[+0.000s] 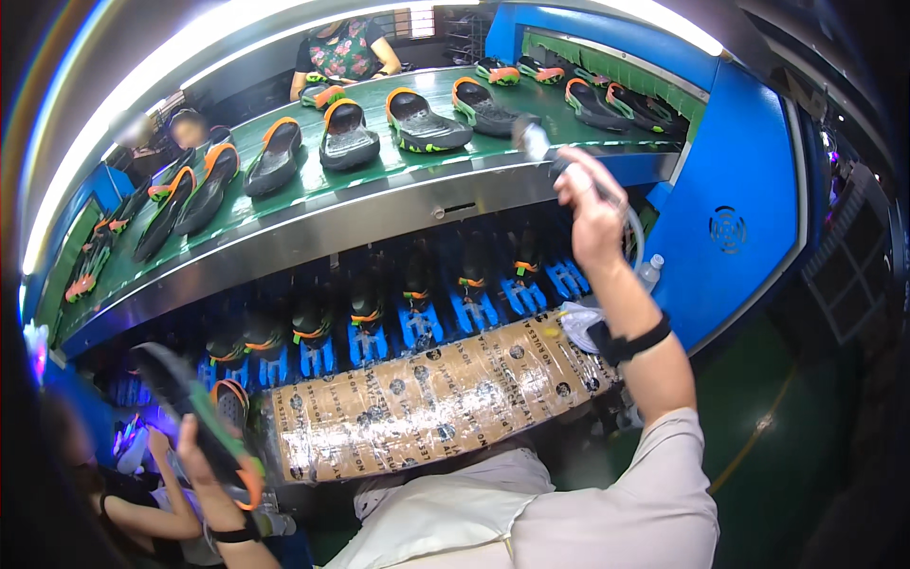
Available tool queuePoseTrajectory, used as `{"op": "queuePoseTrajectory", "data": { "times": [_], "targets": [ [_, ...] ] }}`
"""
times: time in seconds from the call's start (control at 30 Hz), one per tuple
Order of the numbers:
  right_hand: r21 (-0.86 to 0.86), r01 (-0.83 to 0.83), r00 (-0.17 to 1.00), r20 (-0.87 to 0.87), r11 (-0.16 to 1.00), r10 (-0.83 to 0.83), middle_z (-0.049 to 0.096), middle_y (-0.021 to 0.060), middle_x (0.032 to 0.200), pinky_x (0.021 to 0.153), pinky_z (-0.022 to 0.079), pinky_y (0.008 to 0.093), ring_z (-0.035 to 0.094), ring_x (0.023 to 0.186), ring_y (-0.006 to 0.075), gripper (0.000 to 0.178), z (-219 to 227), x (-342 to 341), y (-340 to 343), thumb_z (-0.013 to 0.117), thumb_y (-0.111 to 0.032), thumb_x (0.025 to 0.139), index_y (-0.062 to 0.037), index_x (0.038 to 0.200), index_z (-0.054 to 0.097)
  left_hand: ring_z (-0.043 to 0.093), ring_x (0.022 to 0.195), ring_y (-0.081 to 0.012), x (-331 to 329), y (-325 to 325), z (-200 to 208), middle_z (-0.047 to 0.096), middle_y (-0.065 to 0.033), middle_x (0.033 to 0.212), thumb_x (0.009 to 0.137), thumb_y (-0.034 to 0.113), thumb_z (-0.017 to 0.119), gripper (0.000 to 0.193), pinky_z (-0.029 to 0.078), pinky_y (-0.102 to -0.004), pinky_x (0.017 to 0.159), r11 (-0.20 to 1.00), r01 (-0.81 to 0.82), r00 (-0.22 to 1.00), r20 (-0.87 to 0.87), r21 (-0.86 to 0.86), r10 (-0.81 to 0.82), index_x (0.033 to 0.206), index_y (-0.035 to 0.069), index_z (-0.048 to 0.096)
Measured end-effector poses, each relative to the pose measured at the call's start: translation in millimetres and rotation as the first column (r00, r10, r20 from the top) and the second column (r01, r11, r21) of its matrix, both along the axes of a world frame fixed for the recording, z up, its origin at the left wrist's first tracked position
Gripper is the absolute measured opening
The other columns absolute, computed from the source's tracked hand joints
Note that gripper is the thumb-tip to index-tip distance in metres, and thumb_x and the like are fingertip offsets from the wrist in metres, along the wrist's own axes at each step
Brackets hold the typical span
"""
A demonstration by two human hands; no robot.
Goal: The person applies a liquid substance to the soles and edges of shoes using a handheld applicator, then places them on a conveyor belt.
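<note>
On the left, my left hand (201, 465) grips a black shoe sole (194, 389) with green and orange edging, which stands tilted and slightly blurred. My right hand (597, 213) is raised near the conveyor's front edge, fingers closed round a brush-like tool (534, 140) with a pale, motion-smeared head. A clear hose (637, 237) hangs beside that wrist. Beyond the tool, several black soles (427, 128) with orange and green trim rest on the green conveyor belt (387, 175). One perforated sole (229, 403) shows behind the held one.
Under the metal conveyor rail (379, 226), shoe uppers on blue lasts (420, 322) stand in a row. A tape-covered cardboard shelf (417, 403) is before me, with a white cloth-like bundle (580, 327) and a bottle (651, 272) at right. Co-workers sit left (142, 507) and opposite (346, 52).
</note>
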State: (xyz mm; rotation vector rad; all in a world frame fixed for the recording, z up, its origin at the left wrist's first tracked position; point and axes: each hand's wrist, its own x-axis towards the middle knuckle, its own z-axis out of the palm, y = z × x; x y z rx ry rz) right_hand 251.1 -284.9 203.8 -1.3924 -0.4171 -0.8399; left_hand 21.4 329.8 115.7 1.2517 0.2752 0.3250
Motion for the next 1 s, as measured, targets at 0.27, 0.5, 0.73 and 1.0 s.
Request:
{"op": "queuePoseTrajectory", "data": {
  "times": [0.27, 0.5, 0.73, 1.0],
  "targets": [
    [0.116, -0.279, 0.918, -0.260, 0.953, 0.300, 0.073, 0.0030, 0.092, 0.077, 0.056, 0.0243, 0.067, 0.083, 0.0080, 0.024, -89.8, -125.5, 136.0, 0.070, -0.003, 0.100, 0.0041, 0.122, 0.076, 0.074, 0.116, -0.0417, 15.3, -99.2, -78.9, 0.070, -0.0258, 0.137, 0.112, 0.053, 0.042, 0.070, 0.061, -0.0541, 0.101, 0.837, 0.347, 0.936, 0.215, -0.422, -0.279, 0.150, -0.003, 0.056],
    [0.338, -0.464, 0.671, -0.470, 0.819, 0.574, 0.075, 0.0056, 0.103, 0.079, 0.055, 0.0244, 0.068, 0.084, 0.0097, 0.026, -150.8, -167.6, 212.4, 0.075, -0.007, 0.101, 0.0025, 0.125, 0.074, 0.061, 0.138, -0.0356, 33.0, -130.7, -139.9, 0.065, -0.0186, 0.149, 0.113, 0.055, 0.038, 0.069, 0.042, -0.0522, 0.123, 0.656, 0.359, 0.931, 0.302, -0.664, -0.204, 0.153, 0.001, 0.056],
    [0.245, -0.563, 0.569, -0.578, 0.789, 0.586, 0.078, 0.0071, 0.105, 0.080, 0.056, 0.0235, 0.068, 0.086, 0.0087, 0.025, -151.7, -164.7, 256.4, 0.073, -0.006, 0.102, 0.0038, 0.125, 0.074, 0.054, 0.147, -0.0314, 23.5, -161.6, -152.4, 0.055, -0.0149, 0.160, 0.113, 0.069, 0.022, 0.083, 0.039, -0.0515, 0.127, 0.517, 0.429, 0.903, 0.335, -0.741, -0.270, 0.163, 0.005, 0.044],
    [0.094, -0.549, 0.619, -0.621, 0.830, 0.480, 0.073, -0.0002, 0.092, 0.072, 0.050, 0.0222, 0.062, 0.078, 0.0050, 0.022, -148.2, -151.5, 288.1, 0.074, -0.005, 0.099, 0.0014, 0.119, 0.078, 0.051, 0.150, -0.0311, 20.4, -169.3, -147.3, 0.052, -0.0156, 0.163, 0.111, 0.074, 0.021, 0.089, 0.038, -0.0483, 0.128, 0.562, 0.382, 0.921, 0.251, -0.734, -0.299, 0.165, 0.005, 0.041]
  ]
}}
